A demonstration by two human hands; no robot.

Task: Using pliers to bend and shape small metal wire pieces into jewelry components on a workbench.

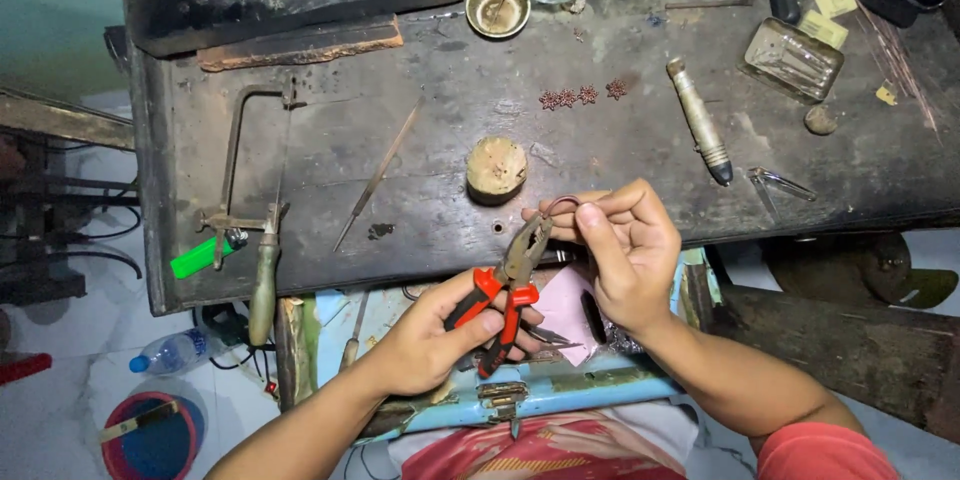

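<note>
the left hand (425, 340) is nearest to the body, low in the view over an open pale blue metal drawer (560, 390). its fingers are wrapped tight around the red and black handles of the grey steel pliers (510, 285). the pliers point up and to the right, long way slanted, with the nose away from the body.

just past the nose is the small thin loop of reddish brown wire (563, 203). the tip of the pliers seems to bite one end of it, though it is too small to be sure. the right hand (625, 255) sits to the right of the pliers and pinches the loop between thumb and first fingers, pressed close. so the loop lies right between the two hands, at the front edge of the dark worn wooden workbench (450, 130).

farther back on the bench stands a round stump of pale wood (496, 168), near the hands. beyond it lie four little reddish flower-shaped metal pieces (580, 95) in a row.
</note>
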